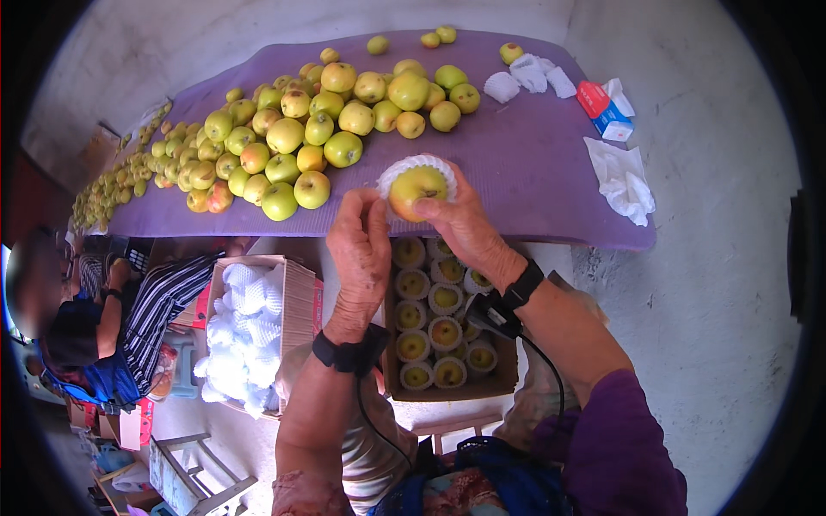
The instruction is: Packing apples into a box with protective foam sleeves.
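Observation:
Just over the near edge of the purple-covered table, a yellow-green apple (418, 191) sits partly inside a white foam net sleeve (420, 161). My right hand (469, 225) grips it, thumb across its front and fingers behind. Close by on the other side, my left hand (360, 245) has its fingers bent together at the sleeve's left edge; whether they pinch the foam is hard to make out. Below my hands stands a cardboard box (456, 394) holding rows of apples in foam sleeves. A large heap of loose apples (285, 136) covers the table's left and middle.
A carton of white foam sleeves (298, 301) stands at my left. On the table's right lie crumpled foam sleeves (532, 72), a red-blue tissue box (605, 110) and a white tissue (621, 181). Another person (107, 327) sits far left near a wooden stool (194, 473).

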A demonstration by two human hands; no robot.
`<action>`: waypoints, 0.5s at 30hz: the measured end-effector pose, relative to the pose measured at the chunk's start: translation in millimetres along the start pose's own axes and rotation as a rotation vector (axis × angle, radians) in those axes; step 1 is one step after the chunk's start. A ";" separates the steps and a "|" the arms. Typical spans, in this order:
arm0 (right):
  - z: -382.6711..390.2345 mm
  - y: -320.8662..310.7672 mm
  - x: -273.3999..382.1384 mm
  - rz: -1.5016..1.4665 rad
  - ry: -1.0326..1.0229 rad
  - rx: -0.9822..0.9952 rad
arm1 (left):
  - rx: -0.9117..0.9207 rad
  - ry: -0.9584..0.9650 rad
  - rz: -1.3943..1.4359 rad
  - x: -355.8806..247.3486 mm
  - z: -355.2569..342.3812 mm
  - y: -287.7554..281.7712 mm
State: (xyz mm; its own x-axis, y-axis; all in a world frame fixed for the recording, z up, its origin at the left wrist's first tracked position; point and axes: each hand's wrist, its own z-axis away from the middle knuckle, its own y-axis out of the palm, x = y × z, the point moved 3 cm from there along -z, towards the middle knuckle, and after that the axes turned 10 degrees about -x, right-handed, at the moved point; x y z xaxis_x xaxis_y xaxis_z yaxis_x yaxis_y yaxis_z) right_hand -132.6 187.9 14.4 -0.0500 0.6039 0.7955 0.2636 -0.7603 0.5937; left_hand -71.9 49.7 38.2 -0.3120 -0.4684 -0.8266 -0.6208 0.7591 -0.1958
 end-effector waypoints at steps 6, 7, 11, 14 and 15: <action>-1.7 2.0 2.4 -0.139 0.053 0.018 | 0.006 -0.146 -0.077 0.2 7.5 9.6; -0.9 4.1 3.6 -0.171 0.059 0.032 | 0.038 -0.247 -0.018 5.8 9.1 11.7; 0.6 5.3 6.1 -0.199 0.102 0.077 | 0.067 -0.266 0.019 12.1 10.7 17.0; -0.8 0.6 9.4 -0.041 0.124 0.097 | 0.040 -0.306 0.261 18.3 8.9 17.0; 1.5 1.2 14.2 0.149 0.058 0.081 | 0.011 -0.294 0.200 18.8 8.0 16.0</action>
State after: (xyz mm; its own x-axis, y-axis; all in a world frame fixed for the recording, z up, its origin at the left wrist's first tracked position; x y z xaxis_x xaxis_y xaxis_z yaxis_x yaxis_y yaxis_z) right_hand -131.5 195.9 26.2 -0.0590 0.4694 0.8810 0.3487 -0.8172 0.4588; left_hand -82.0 56.7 15.3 -0.2050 -0.1607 -0.9655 -0.5600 0.8283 -0.0190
